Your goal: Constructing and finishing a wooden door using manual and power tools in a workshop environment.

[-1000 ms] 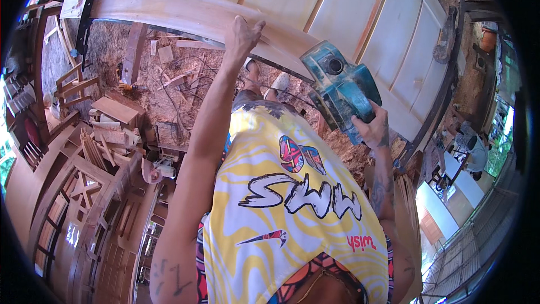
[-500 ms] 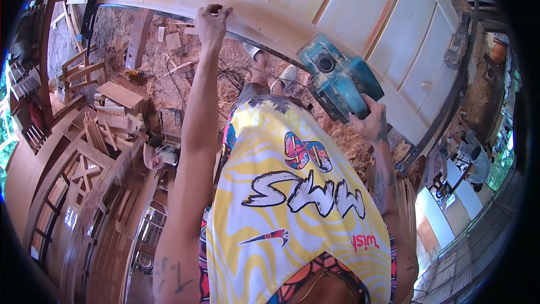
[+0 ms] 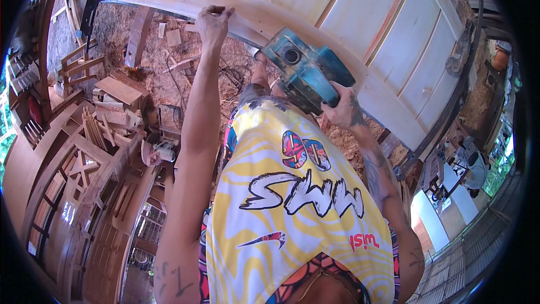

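Note:
My right hand [image 3: 343, 106] is wrapped round the rear handle of a teal belt sander [image 3: 301, 62]. The sander lies over the near rail of a large pale wooden door-like panel [image 3: 368, 8], overhanging its near edge. To the left, my left hand [image 3: 212, 25] is at the same rail, its fingers curled in toward the thumb. Whatever it may pinch is hidden. The sander's underside cannot be seen.
Cut boards [image 3: 121, 91] and wood strips [image 3: 97, 129] are piled at the left, beside wooden frames [image 3: 84, 171]. Offcuts and cords lie on the reddish ground below. A dark wooden piece [image 3: 460, 50] rests at the panel's right end. Another person [image 3: 477, 171] is far right.
My right hand has drawn the belt sander to the left and slightly up along the near rail. My left hand has stayed almost in place.

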{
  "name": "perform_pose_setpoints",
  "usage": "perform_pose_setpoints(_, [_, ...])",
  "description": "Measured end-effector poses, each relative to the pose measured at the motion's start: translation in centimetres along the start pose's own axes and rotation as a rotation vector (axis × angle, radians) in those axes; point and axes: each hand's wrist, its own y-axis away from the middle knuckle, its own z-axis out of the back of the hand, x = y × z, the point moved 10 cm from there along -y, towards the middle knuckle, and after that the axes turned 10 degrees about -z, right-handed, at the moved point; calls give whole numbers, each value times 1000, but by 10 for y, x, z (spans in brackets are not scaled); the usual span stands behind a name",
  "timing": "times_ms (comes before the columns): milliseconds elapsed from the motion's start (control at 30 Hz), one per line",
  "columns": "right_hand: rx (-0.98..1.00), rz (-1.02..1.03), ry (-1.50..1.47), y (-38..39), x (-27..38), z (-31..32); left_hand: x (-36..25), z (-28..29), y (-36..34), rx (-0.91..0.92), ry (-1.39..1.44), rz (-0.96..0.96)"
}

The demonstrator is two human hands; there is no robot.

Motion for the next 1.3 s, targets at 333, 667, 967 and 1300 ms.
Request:
perform_pose_setpoints(333, [86,84,-61,-83,125,-30,50,1,-25,159,-82,255])
perform_pose_setpoints(667, [-180,-5,-232,-64,52,58,30,26,-32,153,-8,-7])
perform_pose_setpoints(967, [-487,-340,-788,-65,-86,121,6,22,-26,106,-161,-128])
perform_pose_setpoints(1300, [-481,-368,-706,-69,-106,140,-10,8,33,-52,-127,-65])
